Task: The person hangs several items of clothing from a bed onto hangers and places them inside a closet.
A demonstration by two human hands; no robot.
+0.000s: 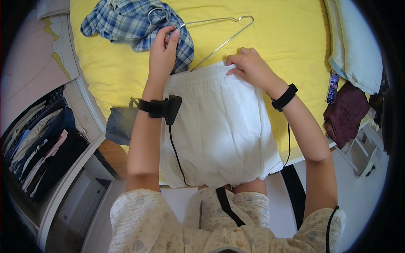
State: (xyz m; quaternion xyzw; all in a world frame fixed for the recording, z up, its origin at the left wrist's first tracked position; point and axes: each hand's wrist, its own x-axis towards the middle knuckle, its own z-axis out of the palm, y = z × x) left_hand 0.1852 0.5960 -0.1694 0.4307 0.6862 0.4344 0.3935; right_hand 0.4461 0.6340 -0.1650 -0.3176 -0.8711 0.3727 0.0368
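A white skirt [219, 130] with a gathered elastic waistband hangs over the near edge of the bed, its hem close to my legs. My right hand [249, 67] pinches the right end of the waistband. Between the thumb and fingers of my left hand [165, 48] is the neck of a wire hanger [225, 40], whose hook [157, 10] points up and left. One side of the hanger runs down behind the skirt's waistband; whether it lies inside the opening I cannot tell. A crumpled blue plaid shirt [122, 25] lies under and beside my left hand.
Yellow bedding [287, 33] covers the bed. Along its right side are a pillow [358, 46], a phone [332, 87] and a dark maroon cloth [346, 114]. A grey cloth [120, 126] is at the left edge. Clothes [42, 143] hang in an open wardrobe at left. Cables trail from both wrist straps.
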